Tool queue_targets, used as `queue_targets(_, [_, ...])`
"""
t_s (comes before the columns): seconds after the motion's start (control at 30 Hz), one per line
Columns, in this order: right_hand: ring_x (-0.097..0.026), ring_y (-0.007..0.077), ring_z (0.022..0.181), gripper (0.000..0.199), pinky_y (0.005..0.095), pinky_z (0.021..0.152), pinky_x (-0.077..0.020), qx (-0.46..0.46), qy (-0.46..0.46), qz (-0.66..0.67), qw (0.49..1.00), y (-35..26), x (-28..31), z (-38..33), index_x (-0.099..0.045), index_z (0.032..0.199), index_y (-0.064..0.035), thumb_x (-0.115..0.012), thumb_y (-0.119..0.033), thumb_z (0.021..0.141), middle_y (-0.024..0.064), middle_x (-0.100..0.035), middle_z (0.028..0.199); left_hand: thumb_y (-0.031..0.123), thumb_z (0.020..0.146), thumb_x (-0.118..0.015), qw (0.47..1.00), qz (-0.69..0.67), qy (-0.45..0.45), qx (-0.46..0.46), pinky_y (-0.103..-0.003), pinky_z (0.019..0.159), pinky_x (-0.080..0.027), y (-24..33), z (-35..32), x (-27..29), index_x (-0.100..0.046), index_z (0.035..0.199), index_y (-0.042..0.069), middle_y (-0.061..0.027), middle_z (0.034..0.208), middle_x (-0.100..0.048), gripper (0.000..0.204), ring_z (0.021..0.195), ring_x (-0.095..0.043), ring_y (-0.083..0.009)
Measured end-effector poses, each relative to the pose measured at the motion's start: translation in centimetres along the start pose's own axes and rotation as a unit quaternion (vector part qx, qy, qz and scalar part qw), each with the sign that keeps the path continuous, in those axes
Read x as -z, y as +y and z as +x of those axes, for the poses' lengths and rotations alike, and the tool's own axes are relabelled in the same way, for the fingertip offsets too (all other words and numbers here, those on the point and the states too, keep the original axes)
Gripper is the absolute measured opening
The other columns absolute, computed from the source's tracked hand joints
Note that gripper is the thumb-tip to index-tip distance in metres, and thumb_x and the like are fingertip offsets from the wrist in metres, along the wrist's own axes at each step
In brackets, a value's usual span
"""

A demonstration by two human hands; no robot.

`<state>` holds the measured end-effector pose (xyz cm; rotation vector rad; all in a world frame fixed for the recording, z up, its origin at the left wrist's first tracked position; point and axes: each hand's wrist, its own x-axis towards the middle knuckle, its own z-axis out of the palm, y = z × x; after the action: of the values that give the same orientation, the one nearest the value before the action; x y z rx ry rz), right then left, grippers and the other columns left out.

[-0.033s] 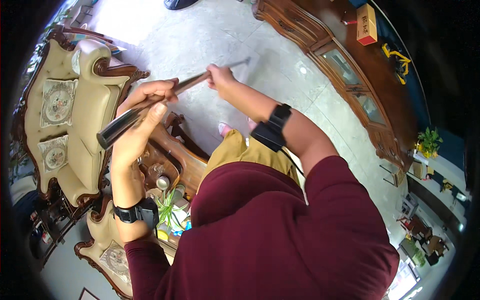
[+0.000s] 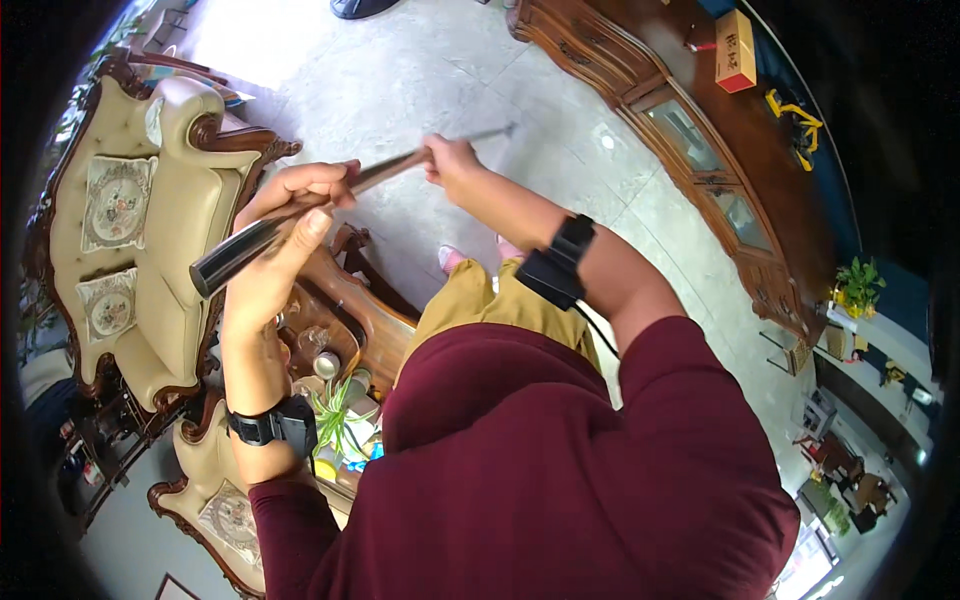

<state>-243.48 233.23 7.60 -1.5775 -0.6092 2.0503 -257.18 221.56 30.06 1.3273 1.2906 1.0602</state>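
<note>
A long, shiny brownish pole (image 2: 384, 176) slants across the view, with a dark cap at its near left end. My left hand (image 2: 285, 215) is closed round its upper part, just beyond that cap, thumb along the side. Farther down the shaft, my right hand (image 2: 448, 160) grips it in a fist. Past the right hand the pole thins away over the grey tiled floor (image 2: 390, 75); its far end looks blurred, and what it carries cannot be made out. Both forearms wear black strapped devices.
At left stands a cream sofa (image 2: 175, 235) with carved wood trim. A wooden table (image 2: 345, 285) beside my left forearm bears a spider plant (image 2: 338, 415) and a metal cup (image 2: 326, 365). A long carved cabinet (image 2: 690, 130) curves along the right, with a box (image 2: 735, 55) on top.
My right hand has shifted a little to the right and toward me, and the pole's far end has swung right with it. My left hand stays nearly in place.
</note>
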Motion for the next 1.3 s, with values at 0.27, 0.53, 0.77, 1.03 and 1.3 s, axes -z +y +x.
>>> queue_targets(0.27, [-0.043,0.0120,0.041,0.022,0.0271,0.036,-0.0354,-0.106,0.110,0.039,0.987,8.1,13.3,-3.7,-0.055,0.070,-0.0045,-0.060,-0.022,0.082,0.0042,-0.049,0.057,0.015,0.089,-0.061,0.985,-0.084,-0.085,0.121,-0.031,0.089,-0.045,-7.5,-1.1,-4.9,-0.065,0.105,0.000,-0.0078,0.105,-0.065,0.022,0.097,-0.058,-0.0155])
queue_targets(0.53, [-0.040,0.0134,0.037,0.018,0.0266,0.034,-0.0338,-0.177,0.141,0.046,0.973,12.2,16.6,-2.9,-0.055,0.068,-0.0020,-0.055,-0.012,0.083,0.0041,-0.048,0.055,0.013,0.090,-0.058,0.970,-0.086,-0.143,0.178,-0.031,0.090,-0.044,-10.5,1.2,-7.6,-0.064,0.102,0.000,-0.0061,0.097,-0.066,0.019,0.095,-0.059,-0.0145])
queue_targets(0.77, [-0.040,0.0118,0.044,0.015,0.0277,0.040,-0.0344,-0.141,0.075,0.012,0.987,9.3,4.6,0.4,-0.055,0.071,-0.0073,-0.058,-0.018,0.079,0.0023,-0.045,0.058,0.011,0.091,-0.058,0.991,-0.025,-0.025,0.127,-0.030,0.086,-0.046,-5.8,1.3,1.1,-0.064,0.095,0.001,-0.0042,0.081,-0.063,0.013,0.089,-0.061,-0.0140])
queue_targets(1.03, [-0.039,0.0114,0.048,0.015,0.0279,0.039,-0.0331,-0.098,0.027,-0.010,0.995,4.4,-9.1,0.6,-0.051,0.068,-0.0069,-0.059,-0.017,0.076,0.0016,-0.041,0.059,0.009,0.090,-0.056,0.990,0.011,0.121,0.076,-0.033,0.088,-0.045,-1.5,0.1,7.8,-0.062,0.097,-0.001,-0.0060,0.076,-0.060,0.014,0.088,-0.062,-0.0200])
queue_targets(1.3, [-0.042,0.0153,0.048,0.018,0.0294,0.039,-0.0346,-0.093,-0.043,0.001,0.995,3.5,-13.9,2.2,-0.048,0.073,-0.0024,-0.057,-0.017,0.076,0.0065,-0.048,0.067,0.006,0.088,-0.057,0.981,0.023,0.185,0.055,-0.033,0.086,-0.045,0.1,-0.1,9.4,-0.061,0.099,-0.002,-0.0069,0.076,-0.058,0.014,0.085,-0.061,-0.0193])
